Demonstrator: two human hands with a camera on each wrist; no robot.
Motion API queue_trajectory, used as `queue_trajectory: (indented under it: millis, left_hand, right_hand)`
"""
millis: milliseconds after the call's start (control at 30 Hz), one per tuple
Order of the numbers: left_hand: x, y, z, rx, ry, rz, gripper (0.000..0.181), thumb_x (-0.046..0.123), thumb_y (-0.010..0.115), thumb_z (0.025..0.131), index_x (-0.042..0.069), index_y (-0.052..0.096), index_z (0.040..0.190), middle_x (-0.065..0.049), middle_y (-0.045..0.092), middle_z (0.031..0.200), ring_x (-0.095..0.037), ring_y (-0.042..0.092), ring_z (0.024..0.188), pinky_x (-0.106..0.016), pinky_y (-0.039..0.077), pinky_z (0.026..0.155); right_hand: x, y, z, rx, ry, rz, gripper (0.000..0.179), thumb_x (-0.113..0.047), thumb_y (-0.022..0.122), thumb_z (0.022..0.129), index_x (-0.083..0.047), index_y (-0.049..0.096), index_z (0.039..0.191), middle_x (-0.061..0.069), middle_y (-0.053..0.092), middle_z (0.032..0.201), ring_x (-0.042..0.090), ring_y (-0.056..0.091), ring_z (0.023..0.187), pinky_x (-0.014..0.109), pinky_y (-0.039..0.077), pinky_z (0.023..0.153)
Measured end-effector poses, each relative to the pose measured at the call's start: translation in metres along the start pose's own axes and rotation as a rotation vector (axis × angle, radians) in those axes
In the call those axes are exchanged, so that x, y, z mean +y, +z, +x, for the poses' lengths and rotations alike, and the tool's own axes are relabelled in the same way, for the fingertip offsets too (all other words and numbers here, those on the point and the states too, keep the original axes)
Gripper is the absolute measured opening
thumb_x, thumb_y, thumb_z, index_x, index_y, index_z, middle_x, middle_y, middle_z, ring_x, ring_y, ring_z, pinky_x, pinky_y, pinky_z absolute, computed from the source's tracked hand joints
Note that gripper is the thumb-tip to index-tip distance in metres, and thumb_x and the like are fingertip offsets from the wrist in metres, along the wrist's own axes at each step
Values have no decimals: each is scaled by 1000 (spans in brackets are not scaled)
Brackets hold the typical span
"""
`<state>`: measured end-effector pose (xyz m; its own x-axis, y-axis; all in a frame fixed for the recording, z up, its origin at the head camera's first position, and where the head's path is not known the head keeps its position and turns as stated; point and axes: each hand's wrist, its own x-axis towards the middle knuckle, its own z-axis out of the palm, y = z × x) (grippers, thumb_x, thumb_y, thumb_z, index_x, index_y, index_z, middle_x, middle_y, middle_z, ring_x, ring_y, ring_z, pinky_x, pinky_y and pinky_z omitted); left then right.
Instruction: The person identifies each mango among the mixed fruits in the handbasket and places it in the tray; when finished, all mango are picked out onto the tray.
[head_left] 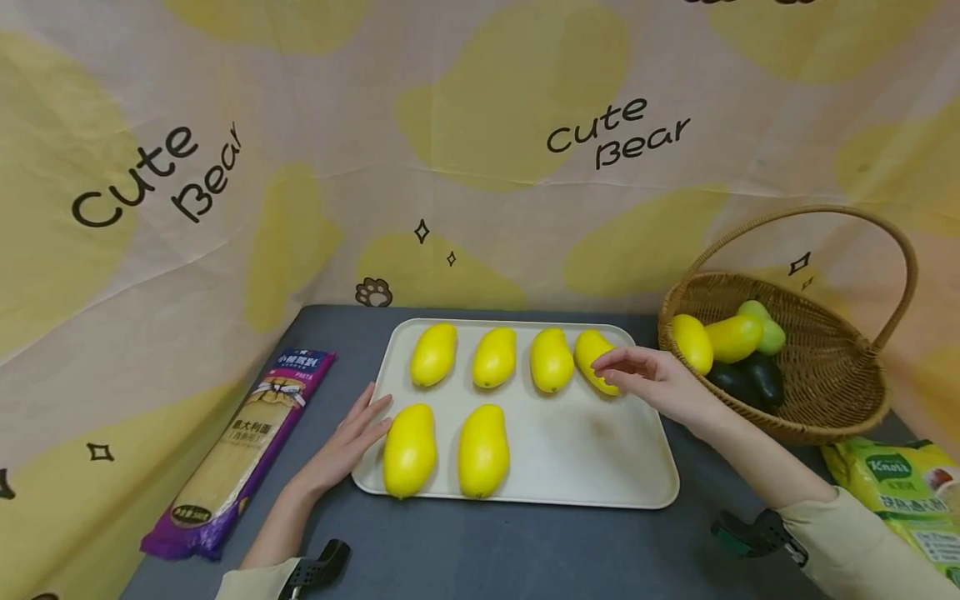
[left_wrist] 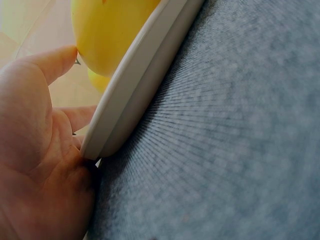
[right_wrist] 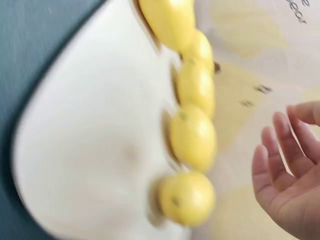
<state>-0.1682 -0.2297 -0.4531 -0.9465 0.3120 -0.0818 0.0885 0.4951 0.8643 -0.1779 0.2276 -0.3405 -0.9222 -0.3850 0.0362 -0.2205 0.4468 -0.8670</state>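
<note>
1. One grey counter (head_left: 525, 550) carries the lot; a careless nudge could slide what stands on it.
2. The cream tray (head_left: 600, 450) lies mid-counter, bearing six yellow mangoes (head_left: 483, 452): four in the far row, two in the near row at left.
3. A wicker basket (head_left: 832, 358) stands at the right, more fruit (head_left: 735, 337) inside; any reach should clear its rim.
4. The left hand (head_left: 341, 446) lies at the tray's left rim, grip apart, fingers extended; gentle, steady pressure there would brace it best.
5. The right hand (head_left: 660, 379) hangs near the far row's right end, grip apart, fingers bent around nothing.
6. The far-right mango (head_left: 588, 346) tilts close to its neighbour (head_left: 551, 360); fingers on both sides and a slow release would likely stop it rolling.
</note>
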Motion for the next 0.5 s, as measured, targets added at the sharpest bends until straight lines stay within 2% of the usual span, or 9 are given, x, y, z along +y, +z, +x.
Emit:
queue_trajectory:
  millis: [100, 233, 500]
  left_hand:
    - [-1, 0, 0, -1, -2, -4, 61, 39, 44, 102, 8, 30, 153, -9, -5, 164, -41, -5, 146, -73, -3, 105]
    - [-3, 1, 0, 3, -7, -3, 61, 39, 44, 103, 8, 30, 153, -9, -6, 164, -40, -6, 146, -73, -3, 105]
    - [-2, 1, 0, 3, 3, 2, 61, 40, 44, 103, 7, 31, 153, -10, -6, 163, -42, -6, 146, -75, -5, 103]
  right_hand:
    - [-8, -25, -6, -9, -16, -137, 27, -23, 57, 100, -6, 64, 119, 12, 65, 116, 26, 60, 103, 30, 51, 86]
    - [-18, -59, -11, 23, -7, -312, 26, -26, 56, 100, -11, 65, 120, 8, 65, 117, 23, 59, 103, 33, 51, 83]
    - [-8, -117, -14, 50, 94, -545, 38, -34, 54, 100, -7, 61, 126, 14, 64, 121, 36, 55, 111, 56, 44, 88]
